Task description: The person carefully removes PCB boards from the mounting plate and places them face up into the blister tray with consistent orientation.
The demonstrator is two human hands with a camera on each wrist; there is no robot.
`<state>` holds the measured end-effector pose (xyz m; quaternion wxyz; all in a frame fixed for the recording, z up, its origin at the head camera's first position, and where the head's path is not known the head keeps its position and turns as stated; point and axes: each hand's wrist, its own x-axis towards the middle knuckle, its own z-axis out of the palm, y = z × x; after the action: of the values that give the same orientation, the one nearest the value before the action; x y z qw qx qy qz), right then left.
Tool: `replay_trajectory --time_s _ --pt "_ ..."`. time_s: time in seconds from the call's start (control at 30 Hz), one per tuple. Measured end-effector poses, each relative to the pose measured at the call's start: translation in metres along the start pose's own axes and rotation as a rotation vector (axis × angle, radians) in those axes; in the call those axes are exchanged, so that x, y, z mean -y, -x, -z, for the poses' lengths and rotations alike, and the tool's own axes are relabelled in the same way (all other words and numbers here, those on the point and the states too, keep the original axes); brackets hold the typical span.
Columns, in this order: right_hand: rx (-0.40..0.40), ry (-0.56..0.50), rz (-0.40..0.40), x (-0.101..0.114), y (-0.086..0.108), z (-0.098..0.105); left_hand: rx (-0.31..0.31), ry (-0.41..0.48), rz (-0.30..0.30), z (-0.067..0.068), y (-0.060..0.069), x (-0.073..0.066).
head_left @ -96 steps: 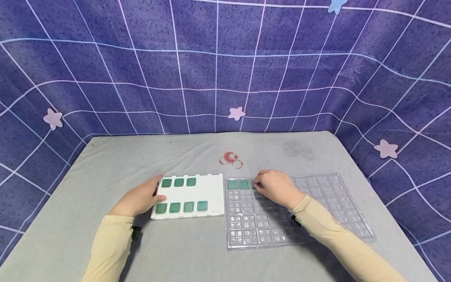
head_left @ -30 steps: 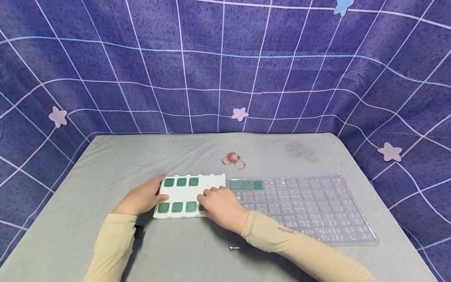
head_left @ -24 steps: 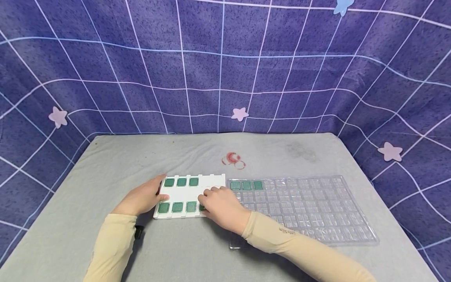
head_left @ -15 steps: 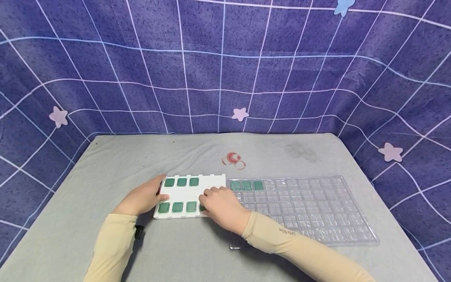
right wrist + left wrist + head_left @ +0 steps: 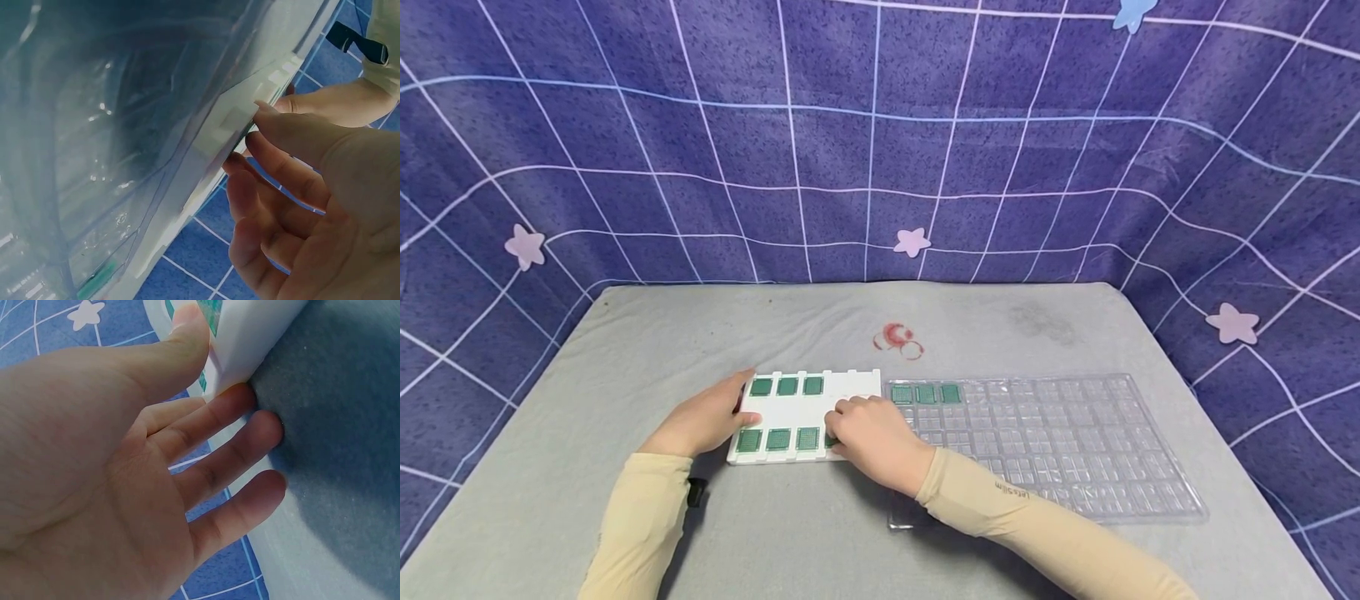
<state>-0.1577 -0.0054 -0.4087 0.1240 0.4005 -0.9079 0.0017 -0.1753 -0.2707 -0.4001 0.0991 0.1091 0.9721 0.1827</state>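
Observation:
My left hand (image 5: 709, 418) grips the left end of a white tray (image 5: 790, 410), thumb on top and fingers at its edge. Three small green perforated circuit boards (image 5: 787, 386) sit along the tray's back row. Others lie along its front row. At the right end of that row, my right hand (image 5: 876, 439) pinches a green circuit board (image 5: 830, 442) between thumb and index finger, and mostly covers it from above. In the right wrist view, the thumb and index finger of the right hand (image 5: 300, 187) meet at the tray, with the other fingers curled loosely.
A clear plastic compartment tray (image 5: 1045, 442) lies right of the white tray, partly under my right forearm. Three green boards (image 5: 926, 394) fill its back-left pockets. Grey cloth (image 5: 775, 533) covers the table, with red marks (image 5: 898, 336) behind. A blue gridded curtain (image 5: 880, 150) surrounds it.
My right hand has moved left from the clear tray to the front row of the white tray, leaving a third board in its pocket. Over the last second both hands have barely moved.

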Motion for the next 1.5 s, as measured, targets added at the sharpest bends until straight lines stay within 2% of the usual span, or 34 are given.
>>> replay_trajectory --time_s 0.83,1.2,1.5 --pt "0.047 -0.068 -0.034 0.001 -0.001 0.005 0.011 -0.004 0.015 0.000 0.000 0.002" --pt "0.047 -0.098 -0.034 -0.001 0.001 0.005 0.000 -0.007 0.003 -0.001 0.000 0.003" --pt "0.016 -0.126 -0.062 -0.013 0.005 0.011 0.007 0.002 0.005 0.000 -0.001 0.002"
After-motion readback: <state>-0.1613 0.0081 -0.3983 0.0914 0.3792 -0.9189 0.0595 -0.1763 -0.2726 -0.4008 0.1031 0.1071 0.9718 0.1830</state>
